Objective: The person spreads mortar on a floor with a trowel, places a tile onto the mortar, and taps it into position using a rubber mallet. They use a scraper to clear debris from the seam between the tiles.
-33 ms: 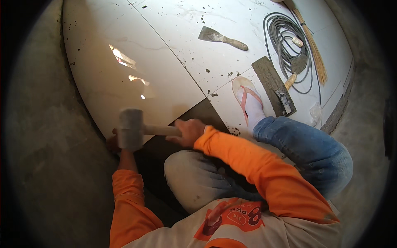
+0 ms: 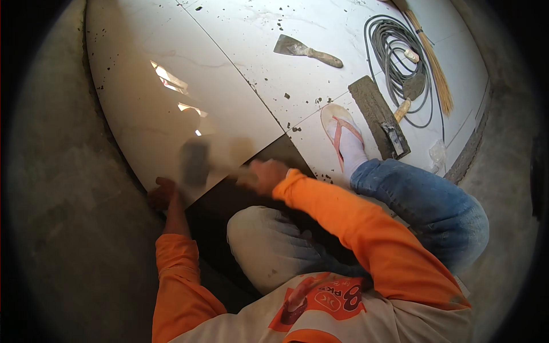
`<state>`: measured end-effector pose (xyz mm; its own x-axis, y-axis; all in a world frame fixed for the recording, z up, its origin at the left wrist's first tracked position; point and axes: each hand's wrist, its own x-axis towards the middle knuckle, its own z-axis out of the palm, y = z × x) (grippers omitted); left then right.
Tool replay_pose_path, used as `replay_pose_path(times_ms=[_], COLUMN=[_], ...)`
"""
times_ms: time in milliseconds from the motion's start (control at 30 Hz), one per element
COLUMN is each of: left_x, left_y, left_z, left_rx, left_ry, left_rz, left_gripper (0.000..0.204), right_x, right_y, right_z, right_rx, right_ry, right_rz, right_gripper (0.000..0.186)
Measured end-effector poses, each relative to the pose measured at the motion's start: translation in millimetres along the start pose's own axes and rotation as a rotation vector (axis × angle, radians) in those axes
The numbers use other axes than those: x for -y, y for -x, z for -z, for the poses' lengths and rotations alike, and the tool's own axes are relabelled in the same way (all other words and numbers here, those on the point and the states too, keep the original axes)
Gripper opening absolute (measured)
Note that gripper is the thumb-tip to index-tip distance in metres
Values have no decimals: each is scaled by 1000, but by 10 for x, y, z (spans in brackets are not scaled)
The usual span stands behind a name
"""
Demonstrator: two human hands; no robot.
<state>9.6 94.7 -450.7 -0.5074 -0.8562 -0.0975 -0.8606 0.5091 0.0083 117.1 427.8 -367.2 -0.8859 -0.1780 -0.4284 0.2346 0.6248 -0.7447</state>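
My right hand (image 2: pixel 267 175) is wrapped round the handle of a rubber mallet, held over the near part of a large glossy white tile (image 2: pixel 223 108). The dark mallet head (image 2: pixel 195 164) is smeared by motion, and I cannot tell whether it touches the tile. At the tile's near left corner, beside the wall, my left hand (image 2: pixel 163 193) rests on the edge with a finger stretched out; its other fingers are partly hidden in shadow. Between the tile's near edge and my knee lies a strip of dark grey mortar bed (image 2: pixel 286 154).
A putty knife (image 2: pixel 307 52) lies on the tiles ahead. To the right are a mortar-covered trowel (image 2: pixel 374 114), a small pointed trowel (image 2: pixel 413 88), a coiled grey cable (image 2: pixel 377 40) and a straw broom (image 2: pixel 436 74). Crumbs are scattered about. A concrete wall (image 2: pixel 63 188) borders the left.
The mallet head has moved right and slightly toward the tile's near edge, with my right hand shifting a little right. My left hand stays at the tile corner.
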Motion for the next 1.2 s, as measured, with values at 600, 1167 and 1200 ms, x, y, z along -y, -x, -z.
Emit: replay_pose_path(times_ms=[600, 1167, 1200], left_x=[170, 126, 174], left_y=[-277, -47, -154], left_z=[127, 31, 95], left_rx=[-233, 64, 52], left_ry=[-127, 64, 42], left_rz=[-80, -138, -163], left_gripper=[59, 56, 55], right_x=[827, 491, 683], right_y=[-58, -647, -686], right_z=[105, 242, 210], right_rx=[-113, -370, -356], right_ry=[-149, -304, -311], right_rz=[-17, -536, -517], right_gripper=[76, 65, 65])
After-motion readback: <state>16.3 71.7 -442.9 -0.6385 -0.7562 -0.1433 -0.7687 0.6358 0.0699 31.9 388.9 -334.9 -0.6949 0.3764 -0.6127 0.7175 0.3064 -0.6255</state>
